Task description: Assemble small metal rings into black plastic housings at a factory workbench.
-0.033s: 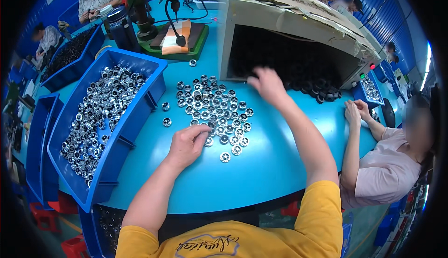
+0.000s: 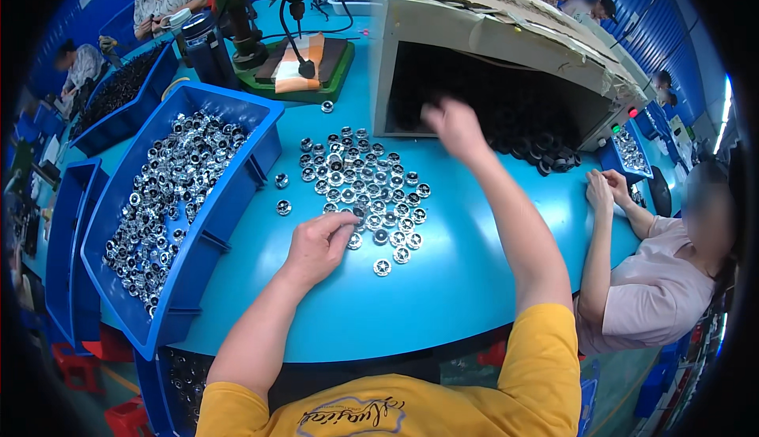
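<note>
Small chrome wheels (image 2: 371, 189) with star-like spokes, some with dark centres, lie loosely grouped on the blue tabletop. At the group's near left edge, my left hand (image 2: 320, 247) is closed, thumb and forefinger pinched on one small wheel (image 2: 358, 214) with a dark face. My right hand (image 2: 457, 130) is raised at the opening of a pale, worn box (image 2: 383, 81). Motion blurs its fingertips against the dark inside, so whether they hold anything cannot be made out. Black rings, like small tyres (image 2: 539, 152), fill the box and spill from its front right corner.
A blue bin (image 2: 225, 235) of chrome wheels stands at my left, near another blue bin (image 2: 63, 255). Beyond are a green press (image 2: 336, 81) with an orange-and-white cloth and a dark bottle (image 2: 207, 45). A co-worker (image 2: 656, 279) sits close at right, hands on the table edge.
My right hand has shifted slightly up and farther into the box opening. My left hand stays where it was, still pinching.
</note>
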Tool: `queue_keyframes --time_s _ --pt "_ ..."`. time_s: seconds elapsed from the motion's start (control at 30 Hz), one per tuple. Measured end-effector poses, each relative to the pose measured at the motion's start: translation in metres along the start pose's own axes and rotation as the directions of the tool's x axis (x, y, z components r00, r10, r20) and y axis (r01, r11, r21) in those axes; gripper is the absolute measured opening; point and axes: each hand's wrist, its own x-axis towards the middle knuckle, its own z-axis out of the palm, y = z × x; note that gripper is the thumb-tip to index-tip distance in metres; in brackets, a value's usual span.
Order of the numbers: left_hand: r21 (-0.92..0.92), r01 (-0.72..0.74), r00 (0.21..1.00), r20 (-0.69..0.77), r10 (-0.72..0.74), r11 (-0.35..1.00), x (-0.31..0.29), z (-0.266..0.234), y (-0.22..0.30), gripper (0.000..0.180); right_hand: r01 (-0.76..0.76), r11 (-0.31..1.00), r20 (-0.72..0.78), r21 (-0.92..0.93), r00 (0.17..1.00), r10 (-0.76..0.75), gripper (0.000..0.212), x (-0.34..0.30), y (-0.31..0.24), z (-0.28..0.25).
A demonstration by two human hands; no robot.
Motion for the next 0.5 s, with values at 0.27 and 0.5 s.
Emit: queue_keyframes --time_s 0.27,0.5 --pt "-0.002 0.038 0.999 0.020 -0.038 0.999 -0.001 -0.001 0.006 0.015 -0.028 0.999 -0.331 -0.021 0.943 0.020 0.029 0.011 0.029 -0.047" --pt "0.005 0.026 1.000 0.009 -0.026 1.000 -0.003 0.000 0.005 0.015 -0.158 0.885 -0.057 -0.439 0.987 0.148 0.043 -0.084 0.027 -0.026"
